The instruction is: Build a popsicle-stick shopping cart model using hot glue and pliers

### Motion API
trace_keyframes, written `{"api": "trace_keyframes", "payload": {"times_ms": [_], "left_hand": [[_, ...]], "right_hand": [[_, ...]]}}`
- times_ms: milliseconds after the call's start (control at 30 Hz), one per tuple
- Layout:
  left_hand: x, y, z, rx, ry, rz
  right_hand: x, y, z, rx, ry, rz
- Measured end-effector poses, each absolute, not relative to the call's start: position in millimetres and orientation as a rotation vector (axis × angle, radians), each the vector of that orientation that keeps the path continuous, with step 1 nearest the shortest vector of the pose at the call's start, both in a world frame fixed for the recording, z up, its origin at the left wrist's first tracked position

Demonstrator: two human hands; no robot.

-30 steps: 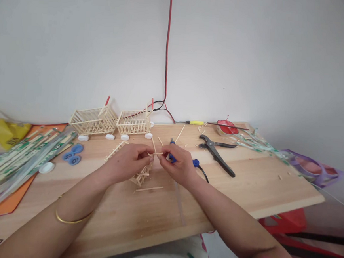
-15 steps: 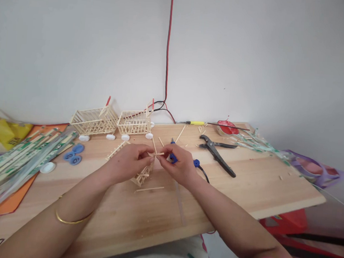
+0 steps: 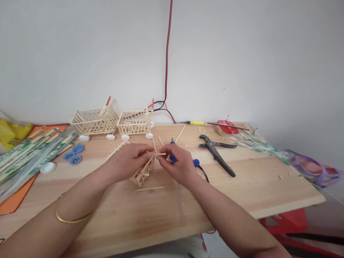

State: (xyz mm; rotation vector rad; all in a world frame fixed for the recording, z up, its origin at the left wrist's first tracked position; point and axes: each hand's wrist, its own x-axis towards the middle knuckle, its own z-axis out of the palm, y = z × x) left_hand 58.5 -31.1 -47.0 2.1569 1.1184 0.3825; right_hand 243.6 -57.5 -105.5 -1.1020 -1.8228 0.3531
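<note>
A small cart frame of thin wooden sticks point(image 3: 142, 175) stands on the table, partly hidden behind my left hand point(image 3: 130, 161). The fingers of that hand are closed on the frame's upper end. My right hand point(image 3: 175, 161) pinches a short wooden stick point(image 3: 160, 154) between thumb and forefinger, its left end at the frame's top corner. Another stick point(image 3: 154, 144) slants upward just behind the fingertips. Behind my right hand lies a blue glue gun point(image 3: 172, 158), mostly covered. One loose stick point(image 3: 150, 189) rests in front of the frame.
Two stick-built carts with white wheels point(image 3: 95, 123) point(image 3: 134, 123) stand by the wall. Black pliers point(image 3: 217, 154) and a yellow-handled tool point(image 3: 196, 123) lie at the right. Blue rings point(image 3: 76, 155), a white cap point(image 3: 48, 167) and packs of chopsticks point(image 3: 17, 156) are at the left.
Both hands stay nearly in place at the frame. The right fingers have shifted slightly on the short stick, and more of the frame's top shows between the hands.
</note>
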Motion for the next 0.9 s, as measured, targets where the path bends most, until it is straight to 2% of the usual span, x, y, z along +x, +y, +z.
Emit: {"api": "trace_keyframes", "payload": {"times_ms": [900], "left_hand": [[60.3, -33.8, -45.1, 2.120, 1.150, 0.387]], "right_hand": [[241.2, -56.5, -102.1, -1.074, -1.869, 0.359]]}}
